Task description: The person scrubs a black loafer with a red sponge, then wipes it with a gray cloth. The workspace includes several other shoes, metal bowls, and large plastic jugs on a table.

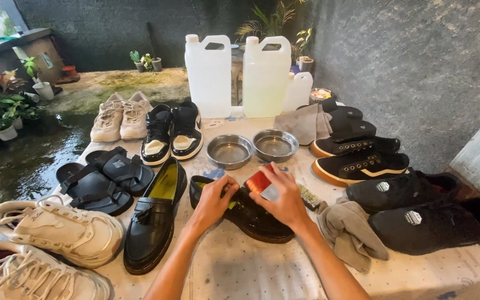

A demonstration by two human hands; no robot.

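Observation:
A black leather loafer (251,219) lies on its side in the middle of the table. My left hand (213,199) rests on its opening and steadies it. My right hand (285,195) is closed around a small red and grey tin (260,183) held just above the shoe. A matching black tassel loafer (155,218) stands upright to the left. A brush (308,196) with pale bristles lies just right of my right hand.
Two steel bowls (229,150) (275,145) stand behind the shoe, with white jugs (209,75) further back. Several pairs of sneakers and black sandals (104,180) ring the table. A grey cloth (348,233) lies at the right. Wet ground and potted plants lie left.

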